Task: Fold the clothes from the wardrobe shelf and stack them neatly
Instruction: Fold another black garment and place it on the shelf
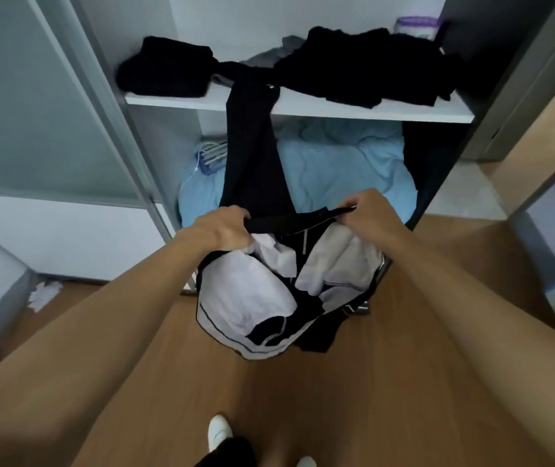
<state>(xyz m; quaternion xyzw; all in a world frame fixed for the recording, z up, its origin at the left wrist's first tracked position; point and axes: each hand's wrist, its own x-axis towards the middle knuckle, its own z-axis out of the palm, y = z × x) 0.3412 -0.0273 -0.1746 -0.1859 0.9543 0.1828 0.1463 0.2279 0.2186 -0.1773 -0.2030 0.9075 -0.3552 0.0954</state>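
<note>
Bearing black clothes [363, 69], the white shelf [370, 111] stands above wood floor [303, 382].

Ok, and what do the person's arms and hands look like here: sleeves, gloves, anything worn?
The left hand and right hand are ungloved, with no ring showing. The left arm and right arm are bare to the frame edge: no sleeve, watch or bracelet in view.

The fingertips of the left grip [222, 227] and right grip [367, 210] are lying hidden behind the waistband of the black trousers with white pocket linings [252, 156]. On the far white shelf [336, 109], the crumpled black clothes pile [363, 69] is hiding most of a purple-patterned container [416, 26] and a grey garment [269, 55]. The near edge is cutting off a white shoe [305, 462].
</note>
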